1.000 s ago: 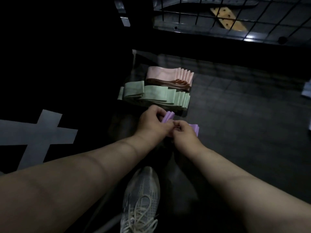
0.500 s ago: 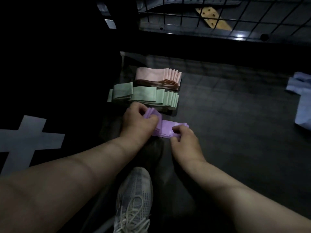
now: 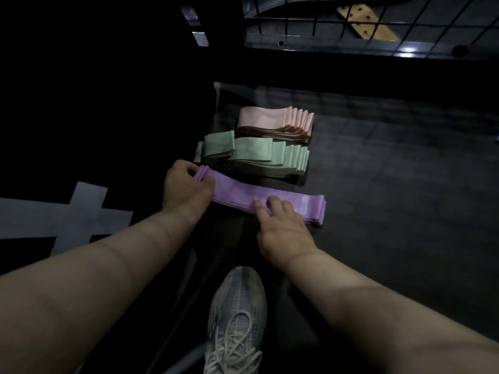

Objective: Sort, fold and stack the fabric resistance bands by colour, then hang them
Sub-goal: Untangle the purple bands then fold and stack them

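Purple bands [image 3: 270, 195]: a second ago they were bunched short between the two hands, held close together. Now they lie drawn out full length on the dark floor [image 3: 391, 184], flat, several layers deep, edges roughly lined up, label patch near the right end. The hands have moved apart along the strip. Reading: the purple pile is being squared and smoothed as the third colour. It sits just near of the green stack [image 3: 253, 156], close beside it but apparently not touching, with the pink stack [image 3: 275, 124] just beyond the green, on the far side. Sorting by colour looks largely done; whether the purple pile gets another fold I cannot tell, and the hanging step is not yet begun. Left hand [image 3: 186, 190]: at the left end of the strip, thumb and curled fingers pinching the layered ends together, wrist low, forearm coming in from the near left. Right hand [image 3: 280, 228]: palm down past the middle of the strip, fingers [image 3: 258, 206] laid nearly straight on the top layer, pressing rather than gripping, nothing held. Also noted: a pale laced shoe [image 3: 237, 306] near centre, a grey tape cross [image 3: 81, 211] on the left, a wire grid [image 3: 378, 20] at the far edge.
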The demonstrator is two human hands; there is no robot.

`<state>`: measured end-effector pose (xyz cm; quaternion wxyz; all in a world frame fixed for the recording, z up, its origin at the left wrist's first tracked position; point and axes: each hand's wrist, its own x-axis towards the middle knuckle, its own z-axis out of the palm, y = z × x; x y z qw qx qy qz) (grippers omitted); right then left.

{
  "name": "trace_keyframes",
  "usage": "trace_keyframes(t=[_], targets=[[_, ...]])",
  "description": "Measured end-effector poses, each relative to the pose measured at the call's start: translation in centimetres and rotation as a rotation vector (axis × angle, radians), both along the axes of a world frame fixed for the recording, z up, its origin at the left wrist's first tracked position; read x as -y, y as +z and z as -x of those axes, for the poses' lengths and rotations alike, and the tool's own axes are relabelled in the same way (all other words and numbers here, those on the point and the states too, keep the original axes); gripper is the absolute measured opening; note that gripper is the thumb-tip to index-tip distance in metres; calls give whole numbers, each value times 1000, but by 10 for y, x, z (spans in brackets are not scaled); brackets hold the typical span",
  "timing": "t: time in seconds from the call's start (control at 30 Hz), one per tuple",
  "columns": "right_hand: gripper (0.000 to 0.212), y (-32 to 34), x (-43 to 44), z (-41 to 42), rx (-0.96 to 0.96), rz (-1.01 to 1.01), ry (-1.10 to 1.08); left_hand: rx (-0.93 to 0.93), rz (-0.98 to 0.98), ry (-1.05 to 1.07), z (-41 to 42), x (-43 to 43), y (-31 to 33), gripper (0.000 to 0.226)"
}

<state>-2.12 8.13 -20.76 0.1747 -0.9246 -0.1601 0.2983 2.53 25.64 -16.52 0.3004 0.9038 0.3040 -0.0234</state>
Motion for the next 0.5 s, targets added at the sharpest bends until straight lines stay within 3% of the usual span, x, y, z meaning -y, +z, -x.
trace_keyframes(t=[0.27,0.5], targets=[[66,-2,-7,-11,13,78,7,49,3,-19,1,11,5,20],[61,-8,4,-2,72,-60,-24,100,188,-179,11,61,6,17]])
